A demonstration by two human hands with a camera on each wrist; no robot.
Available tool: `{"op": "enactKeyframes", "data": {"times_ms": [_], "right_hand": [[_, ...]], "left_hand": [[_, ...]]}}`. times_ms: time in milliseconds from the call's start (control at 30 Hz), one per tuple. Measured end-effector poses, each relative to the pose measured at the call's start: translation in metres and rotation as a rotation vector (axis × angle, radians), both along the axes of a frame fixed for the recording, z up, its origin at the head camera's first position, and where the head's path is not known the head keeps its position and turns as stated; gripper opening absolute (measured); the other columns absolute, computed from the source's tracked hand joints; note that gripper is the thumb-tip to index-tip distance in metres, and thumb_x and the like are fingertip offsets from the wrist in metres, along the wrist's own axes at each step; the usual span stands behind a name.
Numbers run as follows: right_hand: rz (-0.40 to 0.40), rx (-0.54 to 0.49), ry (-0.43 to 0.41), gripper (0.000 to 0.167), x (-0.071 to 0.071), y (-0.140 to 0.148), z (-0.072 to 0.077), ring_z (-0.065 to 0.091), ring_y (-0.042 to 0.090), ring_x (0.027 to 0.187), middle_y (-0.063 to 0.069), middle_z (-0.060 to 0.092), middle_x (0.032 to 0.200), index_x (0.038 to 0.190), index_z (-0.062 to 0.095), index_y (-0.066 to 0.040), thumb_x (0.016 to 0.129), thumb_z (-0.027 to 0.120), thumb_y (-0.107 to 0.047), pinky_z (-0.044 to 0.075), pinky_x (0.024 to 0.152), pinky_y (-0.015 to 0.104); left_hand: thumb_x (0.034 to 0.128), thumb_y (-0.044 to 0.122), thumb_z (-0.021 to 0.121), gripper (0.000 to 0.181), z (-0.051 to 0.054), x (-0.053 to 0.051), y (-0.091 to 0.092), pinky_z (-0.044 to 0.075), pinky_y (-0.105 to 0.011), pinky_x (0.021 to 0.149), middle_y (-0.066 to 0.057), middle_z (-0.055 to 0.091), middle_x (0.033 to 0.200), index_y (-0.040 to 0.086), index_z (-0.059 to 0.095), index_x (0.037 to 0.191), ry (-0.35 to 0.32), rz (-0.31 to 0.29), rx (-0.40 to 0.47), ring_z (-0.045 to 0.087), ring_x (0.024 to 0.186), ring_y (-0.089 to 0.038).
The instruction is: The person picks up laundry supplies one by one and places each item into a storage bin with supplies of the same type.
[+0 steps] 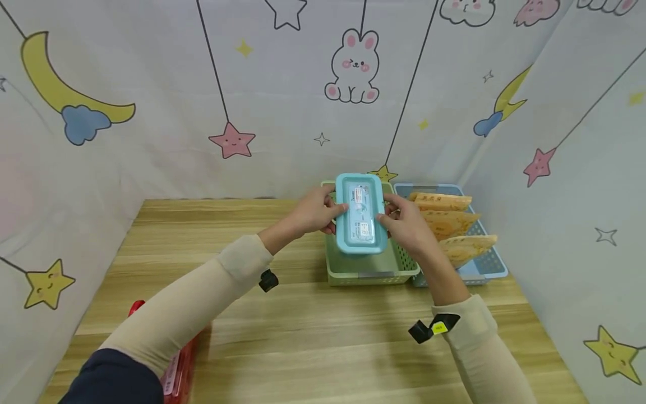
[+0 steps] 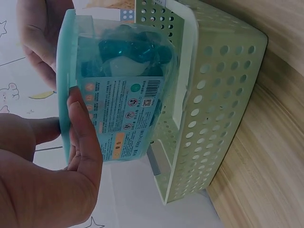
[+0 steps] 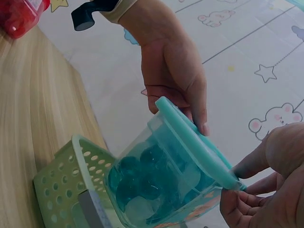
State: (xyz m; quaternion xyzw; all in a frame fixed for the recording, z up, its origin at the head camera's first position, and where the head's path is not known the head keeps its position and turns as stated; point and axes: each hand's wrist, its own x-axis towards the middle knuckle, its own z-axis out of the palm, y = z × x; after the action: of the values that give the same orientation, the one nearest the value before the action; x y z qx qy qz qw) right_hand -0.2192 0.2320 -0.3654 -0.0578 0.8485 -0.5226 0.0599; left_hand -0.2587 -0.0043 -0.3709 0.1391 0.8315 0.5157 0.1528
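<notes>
A clear plastic tub with a turquoise lid is held above the green basket. Teal, rounded pieces show through its side, and a printed label covers part of the wall. My left hand grips the lid's left rim, thumb on top and fingers beneath. On the opposite rim, my right hand pinches the lid the same way. In the left wrist view the tub's base overlaps the basket's opening; whether they touch I cannot tell.
A blue basket right of the green one holds several upright tan packets. Some red item lies at the front left, partly behind my left sleeve. A patterned cloth wall stands behind the wooden table.
</notes>
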Motion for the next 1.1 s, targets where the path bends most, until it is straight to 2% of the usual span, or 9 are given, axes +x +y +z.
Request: {"op": "enactKeyframes", "data": {"times_ms": [200,400,500,567,633,800,933,1000,1100], "right_hand": [[-0.035,0.089,-0.011,0.057,-0.002,0.007,-0.015,0.053,0.024,0.089,0.018,0.054,0.114,0.162,0.037,0.002,0.108,0.057,-0.007,0.054,0.072,0.031],[-0.049,0.164,-0.01,0.055,-0.003,0.016,-0.031,0.051,0.026,0.091,0.018,0.055,0.116,0.16,0.041,0.003,0.108,0.057,-0.01,0.048,0.074,0.033],[-0.052,0.179,-0.012,0.055,-0.003,0.018,-0.039,0.05,0.025,0.093,0.019,0.055,0.119,0.159,0.041,0.004,0.108,0.056,-0.009,0.048,0.076,0.034],[-0.055,0.187,-0.005,0.055,-0.004,0.019,-0.044,0.05,0.025,0.091,0.02,0.055,0.12,0.159,0.041,0.005,0.107,0.057,-0.009,0.047,0.075,0.034],[-0.058,0.193,-0.006,0.055,-0.004,0.02,-0.049,0.05,0.025,0.093,0.02,0.055,0.121,0.158,0.041,0.005,0.107,0.057,-0.008,0.047,0.077,0.036],[-0.071,0.213,-0.018,0.056,-0.004,0.022,-0.058,0.055,0.031,0.108,0.022,0.056,0.128,0.16,0.04,0.003,0.108,0.055,-0.009,0.05,0.087,0.042],[-0.079,0.226,-0.022,0.056,-0.005,0.025,-0.064,0.055,0.035,0.117,0.024,0.056,0.133,0.16,0.039,0.003,0.108,0.054,-0.01,0.049,0.094,0.049],[-0.081,0.23,-0.023,0.056,-0.005,0.026,-0.066,0.054,0.035,0.116,0.025,0.055,0.134,0.161,0.039,0.003,0.108,0.054,-0.01,0.049,0.094,0.049],[-0.083,0.241,-0.013,0.055,-0.005,0.027,-0.068,0.054,0.033,0.106,0.024,0.056,0.13,0.16,0.039,0.002,0.108,0.053,-0.009,0.047,0.088,0.047]], "left_hand": [[0.1091,0.02,0.063,0.065,-0.009,-0.001,0.012,0.064,-0.049,0.074,-0.016,0.07,0.097,0.0,0.03,0.163,0.015,-0.047,-0.06,0.076,0.079,-0.038],[0.1086,0.018,0.063,0.072,-0.017,-0.002,0.024,0.064,-0.043,0.069,-0.012,0.074,0.085,-0.006,0.023,0.164,0.009,-0.076,-0.156,0.077,0.079,-0.037],[0.1088,0.017,0.063,0.054,-0.022,-0.002,0.03,0.064,-0.039,0.066,-0.012,0.074,0.077,-0.01,0.044,0.152,-0.002,-0.091,-0.208,0.078,0.076,-0.035],[0.1088,0.015,0.062,0.037,-0.025,-0.002,0.033,0.064,-0.037,0.065,-0.013,0.073,0.074,-0.009,0.057,0.136,-0.012,-0.107,-0.223,0.077,0.074,-0.034],[0.109,0.013,0.062,0.024,-0.029,-0.002,0.036,0.064,-0.036,0.065,-0.013,0.072,0.072,-0.008,0.063,0.119,-0.021,-0.125,-0.235,0.077,0.072,-0.033],[0.1081,0.009,0.062,0.02,-0.035,-0.001,0.042,0.064,-0.037,0.067,-0.013,0.07,0.071,-0.008,0.063,0.118,-0.025,-0.151,-0.242,0.074,0.065,-0.026],[0.1076,0.007,0.062,0.02,-0.036,0.0,0.046,0.063,-0.032,0.062,-0.014,0.07,0.071,-0.01,0.063,0.119,-0.016,-0.16,-0.242,0.072,0.062,-0.023],[0.1077,0.007,0.062,0.022,-0.038,0.0,0.048,0.061,-0.029,0.06,-0.014,0.07,0.071,-0.01,0.062,0.121,-0.012,-0.161,-0.241,0.071,0.061,-0.022],[0.108,0.008,0.062,0.024,-0.041,0.0,0.05,0.06,-0.027,0.058,-0.013,0.07,0.072,-0.009,0.061,0.124,-0.013,-0.157,-0.25,0.071,0.062,-0.022]]}}
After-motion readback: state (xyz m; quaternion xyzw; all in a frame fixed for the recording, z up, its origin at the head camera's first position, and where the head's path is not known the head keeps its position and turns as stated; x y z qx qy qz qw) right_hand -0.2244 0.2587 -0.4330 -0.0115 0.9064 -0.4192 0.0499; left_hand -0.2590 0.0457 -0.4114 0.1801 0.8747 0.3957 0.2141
